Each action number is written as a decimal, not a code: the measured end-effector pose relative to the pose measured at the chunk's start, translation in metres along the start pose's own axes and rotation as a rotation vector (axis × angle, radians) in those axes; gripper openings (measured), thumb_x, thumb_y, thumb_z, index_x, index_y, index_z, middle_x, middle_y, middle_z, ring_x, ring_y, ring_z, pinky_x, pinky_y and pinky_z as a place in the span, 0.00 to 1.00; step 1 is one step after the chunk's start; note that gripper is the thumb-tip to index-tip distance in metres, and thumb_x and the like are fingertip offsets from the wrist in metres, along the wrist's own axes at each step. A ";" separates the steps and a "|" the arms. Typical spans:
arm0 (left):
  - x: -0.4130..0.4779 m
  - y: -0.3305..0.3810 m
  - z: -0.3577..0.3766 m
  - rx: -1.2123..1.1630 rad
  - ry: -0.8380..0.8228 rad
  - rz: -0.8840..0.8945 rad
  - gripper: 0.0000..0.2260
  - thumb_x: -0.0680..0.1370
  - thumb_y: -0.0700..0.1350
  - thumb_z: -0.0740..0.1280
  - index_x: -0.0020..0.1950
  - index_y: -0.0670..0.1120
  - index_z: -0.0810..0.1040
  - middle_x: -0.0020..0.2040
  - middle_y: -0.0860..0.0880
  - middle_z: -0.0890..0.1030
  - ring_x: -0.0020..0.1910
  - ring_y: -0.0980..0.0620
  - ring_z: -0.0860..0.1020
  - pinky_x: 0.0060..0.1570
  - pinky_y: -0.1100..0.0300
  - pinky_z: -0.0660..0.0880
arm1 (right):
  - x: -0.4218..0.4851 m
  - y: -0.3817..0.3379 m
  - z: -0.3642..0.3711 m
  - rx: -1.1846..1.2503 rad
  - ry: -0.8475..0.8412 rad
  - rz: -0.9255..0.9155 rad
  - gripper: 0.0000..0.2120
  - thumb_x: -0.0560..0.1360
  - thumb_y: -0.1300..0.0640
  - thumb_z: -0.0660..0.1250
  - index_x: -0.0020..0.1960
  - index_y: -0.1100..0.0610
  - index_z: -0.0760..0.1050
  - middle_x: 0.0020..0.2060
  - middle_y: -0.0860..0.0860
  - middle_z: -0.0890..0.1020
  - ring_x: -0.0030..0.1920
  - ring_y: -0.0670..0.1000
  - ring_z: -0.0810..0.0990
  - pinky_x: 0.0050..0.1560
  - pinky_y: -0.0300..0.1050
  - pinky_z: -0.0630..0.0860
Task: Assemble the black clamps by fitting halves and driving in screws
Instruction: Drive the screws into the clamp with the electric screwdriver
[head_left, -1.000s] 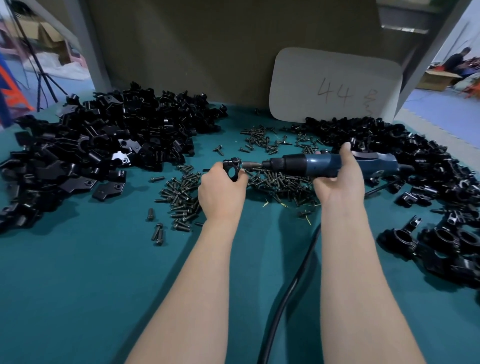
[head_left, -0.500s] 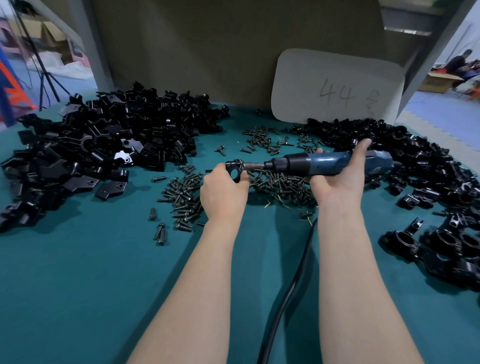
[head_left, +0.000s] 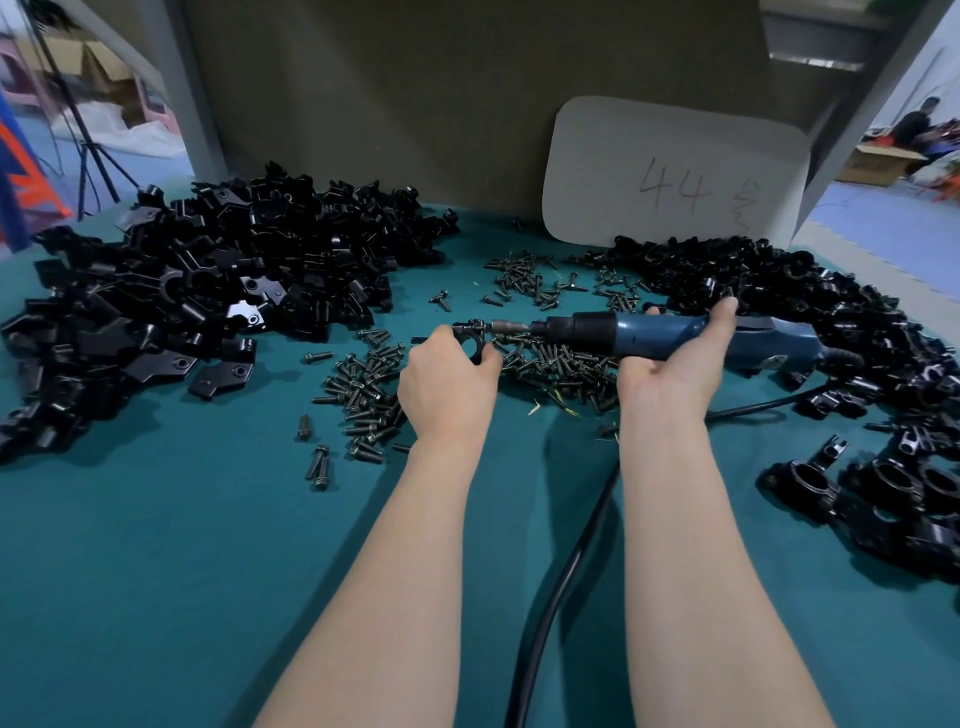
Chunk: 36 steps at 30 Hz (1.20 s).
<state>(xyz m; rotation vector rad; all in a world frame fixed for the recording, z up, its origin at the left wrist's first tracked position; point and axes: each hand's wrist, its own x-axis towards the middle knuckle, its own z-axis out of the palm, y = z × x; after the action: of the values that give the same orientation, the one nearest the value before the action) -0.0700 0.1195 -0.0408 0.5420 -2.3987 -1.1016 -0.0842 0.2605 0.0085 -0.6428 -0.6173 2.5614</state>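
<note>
My left hand (head_left: 448, 379) grips a small black clamp (head_left: 471, 338) above the teal table, its round bore facing me. My right hand (head_left: 675, 358) holds a blue electric screwdriver (head_left: 649, 335) lying level, fingers curled over its body. The driver's bit (head_left: 506, 327) points left and meets the clamp's top right corner. Loose dark screws (head_left: 550, 358) lie spread under and between both hands.
A big heap of black clamp halves (head_left: 197, 291) fills the left of the teal table (head_left: 156, 571). More black parts (head_left: 810, 296) pile at the right, with assembled clamps (head_left: 883, 488) nearer me. The driver's black cable (head_left: 561, 582) runs toward me between my arms. A white card marked 44 (head_left: 670, 176) leans at the back.
Both hands, clamp and driver stay nearly in place. My right index finger, raised a second ago, has stretched further along the driver body.
</note>
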 end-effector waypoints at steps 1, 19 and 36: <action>0.000 0.000 0.000 0.004 0.000 0.003 0.11 0.76 0.52 0.67 0.48 0.44 0.77 0.37 0.48 0.79 0.34 0.47 0.76 0.31 0.59 0.67 | 0.000 0.000 0.000 -0.007 -0.004 -0.006 0.16 0.73 0.44 0.70 0.52 0.51 0.69 0.45 0.47 0.79 0.43 0.45 0.81 0.36 0.37 0.75; 0.000 0.002 0.000 0.099 0.000 0.030 0.13 0.77 0.53 0.66 0.52 0.44 0.76 0.37 0.49 0.75 0.36 0.46 0.73 0.35 0.58 0.67 | 0.002 0.005 -0.002 0.016 -0.080 -0.051 0.15 0.78 0.51 0.66 0.59 0.56 0.66 0.48 0.52 0.77 0.45 0.50 0.80 0.39 0.41 0.78; 0.000 0.002 -0.002 0.097 0.010 0.023 0.13 0.77 0.52 0.65 0.53 0.44 0.77 0.37 0.49 0.75 0.36 0.47 0.73 0.35 0.58 0.66 | -0.002 0.009 0.002 -0.018 -0.088 -0.060 0.15 0.78 0.51 0.66 0.58 0.56 0.66 0.48 0.52 0.77 0.47 0.51 0.80 0.51 0.45 0.78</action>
<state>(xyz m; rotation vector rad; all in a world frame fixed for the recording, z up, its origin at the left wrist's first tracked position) -0.0691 0.1202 -0.0381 0.5487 -2.4535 -0.9744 -0.0867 0.2516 0.0064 -0.5117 -0.6798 2.5423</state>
